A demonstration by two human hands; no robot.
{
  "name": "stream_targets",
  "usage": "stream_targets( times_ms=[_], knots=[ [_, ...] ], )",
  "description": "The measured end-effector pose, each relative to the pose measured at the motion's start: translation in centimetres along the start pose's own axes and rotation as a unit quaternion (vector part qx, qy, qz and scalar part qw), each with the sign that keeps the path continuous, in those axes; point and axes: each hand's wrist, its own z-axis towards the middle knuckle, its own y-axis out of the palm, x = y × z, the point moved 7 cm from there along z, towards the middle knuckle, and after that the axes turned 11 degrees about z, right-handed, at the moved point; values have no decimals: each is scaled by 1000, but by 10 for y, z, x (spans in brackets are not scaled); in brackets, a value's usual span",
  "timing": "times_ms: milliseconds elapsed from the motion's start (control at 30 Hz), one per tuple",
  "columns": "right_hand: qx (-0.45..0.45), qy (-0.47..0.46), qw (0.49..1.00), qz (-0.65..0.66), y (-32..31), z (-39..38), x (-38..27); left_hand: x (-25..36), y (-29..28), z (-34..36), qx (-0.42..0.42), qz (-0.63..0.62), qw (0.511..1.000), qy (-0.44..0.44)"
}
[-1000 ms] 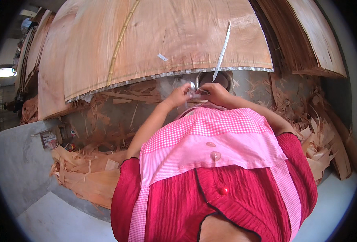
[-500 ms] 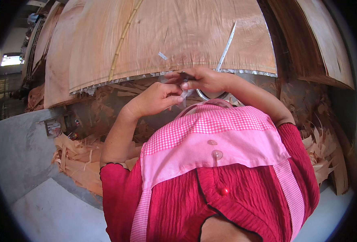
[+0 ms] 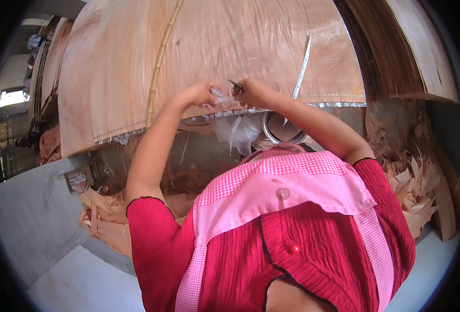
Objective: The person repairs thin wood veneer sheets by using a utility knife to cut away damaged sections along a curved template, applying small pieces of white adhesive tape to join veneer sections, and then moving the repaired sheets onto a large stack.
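Note:
Over the near edge of the stacked wood veneer sheets, my two hands are close together. My left hand is closed, its fingers pinching a small white slip. A little to its right, my right hand is closed around a small dark tool; its tip sticks up past the fingers, and its exact kind does not show. Below the hands, a clear plastic bag hangs at the stack's edge. Beside it stands a round metal bowl, partly covered by my right forearm.
A bamboo stick and a white ruler-like strip lie on the veneer. More veneer stacks stand at the right. Veneer scraps heap up below, next to a grey wall.
Both hands have moved forward from in front of the stack onto its near edge, and apart. My left hand now has the white slip that lay on the veneer. The plastic bag and bowl show more.

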Motion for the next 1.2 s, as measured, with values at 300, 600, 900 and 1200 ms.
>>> stream_targets(
  times_ms=[300,600,900,1200],
  knots=[
    [172,122,966,146,-29,73,18,8,-107,93,229,317,920,28],
    [188,163,946,210,-33,80,64,-25,-55,57,518,299,787,148],
    [200,104,932,282,-34,74,58,-28,-32,64,527,258,805,83],
    [236,192,944,130,-35,74,64,-25,-30,68,510,330,791,68]
  ],
)
